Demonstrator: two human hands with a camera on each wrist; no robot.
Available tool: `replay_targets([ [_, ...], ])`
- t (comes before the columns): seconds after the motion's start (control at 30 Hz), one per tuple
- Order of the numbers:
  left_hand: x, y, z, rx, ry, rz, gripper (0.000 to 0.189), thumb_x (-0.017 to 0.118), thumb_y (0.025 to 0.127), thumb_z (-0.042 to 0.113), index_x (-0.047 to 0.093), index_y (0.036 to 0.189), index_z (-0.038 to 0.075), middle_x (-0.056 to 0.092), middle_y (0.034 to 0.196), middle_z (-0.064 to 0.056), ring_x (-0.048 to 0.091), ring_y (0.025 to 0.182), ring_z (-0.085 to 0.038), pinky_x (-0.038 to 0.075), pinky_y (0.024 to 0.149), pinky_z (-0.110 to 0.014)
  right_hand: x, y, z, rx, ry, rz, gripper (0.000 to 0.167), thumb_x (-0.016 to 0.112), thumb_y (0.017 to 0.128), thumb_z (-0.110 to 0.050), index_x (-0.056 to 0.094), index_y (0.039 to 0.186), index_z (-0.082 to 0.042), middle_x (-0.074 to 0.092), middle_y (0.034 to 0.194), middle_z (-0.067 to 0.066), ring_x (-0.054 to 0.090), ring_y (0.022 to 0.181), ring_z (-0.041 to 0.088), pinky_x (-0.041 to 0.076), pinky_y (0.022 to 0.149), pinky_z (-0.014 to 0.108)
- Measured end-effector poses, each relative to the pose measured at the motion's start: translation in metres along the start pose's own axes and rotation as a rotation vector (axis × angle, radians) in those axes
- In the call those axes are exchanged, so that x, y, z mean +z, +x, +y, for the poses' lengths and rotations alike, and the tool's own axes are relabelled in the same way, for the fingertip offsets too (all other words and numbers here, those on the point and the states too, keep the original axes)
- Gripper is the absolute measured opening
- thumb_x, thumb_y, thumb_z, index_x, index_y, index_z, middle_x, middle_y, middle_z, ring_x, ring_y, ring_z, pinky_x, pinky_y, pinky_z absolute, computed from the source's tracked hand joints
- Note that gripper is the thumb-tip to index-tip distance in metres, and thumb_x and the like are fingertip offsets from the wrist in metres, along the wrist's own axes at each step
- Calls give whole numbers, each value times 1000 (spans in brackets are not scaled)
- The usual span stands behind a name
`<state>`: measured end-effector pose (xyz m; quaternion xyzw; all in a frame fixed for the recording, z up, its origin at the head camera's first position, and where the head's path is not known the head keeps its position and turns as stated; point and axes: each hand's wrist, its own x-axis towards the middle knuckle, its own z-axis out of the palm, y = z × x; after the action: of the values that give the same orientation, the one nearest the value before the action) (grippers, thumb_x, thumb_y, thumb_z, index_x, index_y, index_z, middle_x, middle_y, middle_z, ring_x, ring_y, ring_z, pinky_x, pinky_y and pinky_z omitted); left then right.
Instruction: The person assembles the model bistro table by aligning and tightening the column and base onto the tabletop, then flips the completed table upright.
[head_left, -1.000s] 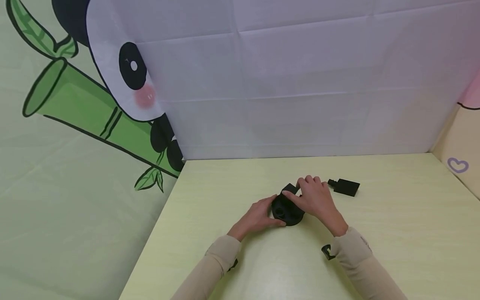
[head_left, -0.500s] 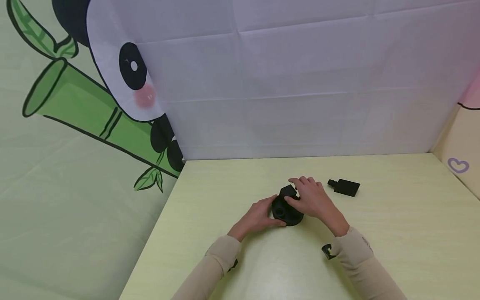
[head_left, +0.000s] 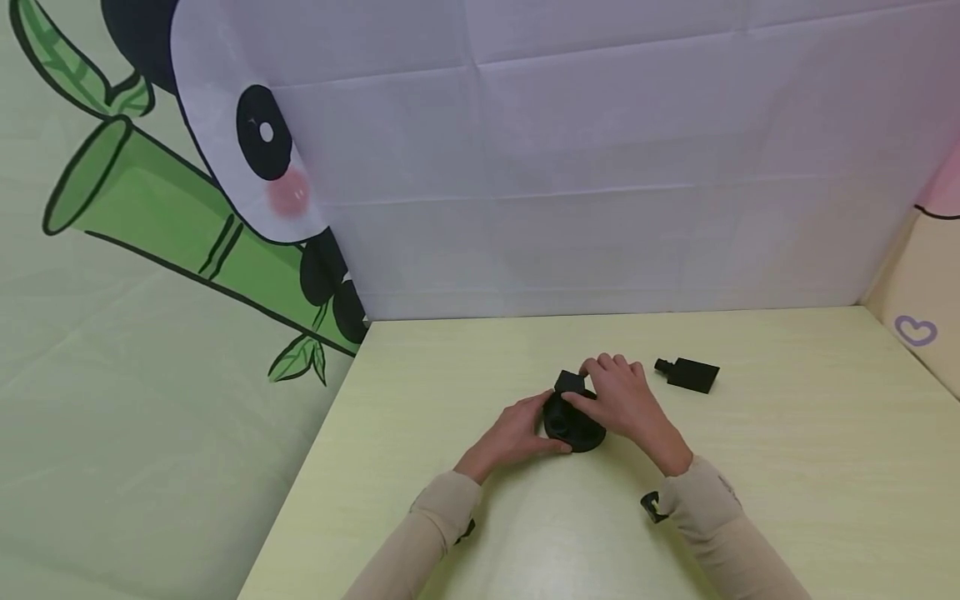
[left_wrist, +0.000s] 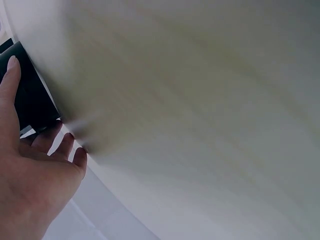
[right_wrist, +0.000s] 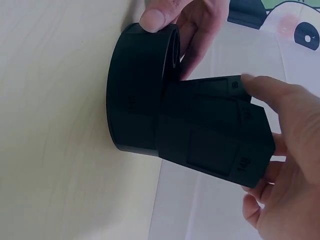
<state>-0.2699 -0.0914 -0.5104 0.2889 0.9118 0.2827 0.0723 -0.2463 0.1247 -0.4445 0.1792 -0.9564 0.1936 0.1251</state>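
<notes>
A round black base (head_left: 576, 429) stands on the table. In the right wrist view it is a thick disc (right_wrist: 132, 95) with a round opening in its upper face. My left hand (head_left: 513, 429) holds its left side, thumb on the near rim and fingers at the far side. Rising from the base is a black faceted block (right_wrist: 215, 127), marked with raised characters and recessed panels. My right hand (head_left: 624, 402) grips this block between thumb and fingers; some fingertips are hidden behind it. The left wrist view catches only part of the dark base (left_wrist: 32, 95) beside the left hand.
A flat black piece with a narrow neck (head_left: 692, 375) lies on the table (head_left: 787, 467) to the right of the right hand. A white cloth (head_left: 600, 167) hangs along the table's back edge. A printed green cloth (head_left: 150, 400) hangs at the left.
The block's top has turned and shifted slightly left on the base. My right thumb and fingers have moved a little left with it. My left hand has stayed in place.
</notes>
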Motion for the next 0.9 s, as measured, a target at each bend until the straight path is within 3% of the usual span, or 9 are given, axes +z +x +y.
replay_targets([
  [0.43, -2, 0, -1, -10, -10, -3, 91, 84, 87, 48, 40, 160, 15, 53, 152, -5, 50, 139, -22, 44, 111, -43, 2, 3, -4, 6, -21, 1, 48, 77, 92, -47, 67, 106, -2, 61, 94, 9, 54, 88, 33, 42, 81, 52],
  [0.67, -1, 0, -1, 13, -23, -1, 88, 84, 87, 46, 42, 159, 18, 54, 151, -2, 50, 138, -20, 44, 111, -43, 2, 11, -3, -70, 66, -26, 47, 72, 98, -30, 64, 132, 2, 62, 120, 22, 58, 109, 43, 48, 87, 60],
  [0.9, -2, -1, 0, 1, -4, -4, 92, 84, 87, 48, 38, 161, 19, 52, 153, -3, 50, 139, -20, 44, 111, -42, 6, 15, -6, -40, 41, -24, 50, 71, 99, -39, 64, 126, 2, 62, 117, 22, 58, 105, 43, 48, 85, 59],
])
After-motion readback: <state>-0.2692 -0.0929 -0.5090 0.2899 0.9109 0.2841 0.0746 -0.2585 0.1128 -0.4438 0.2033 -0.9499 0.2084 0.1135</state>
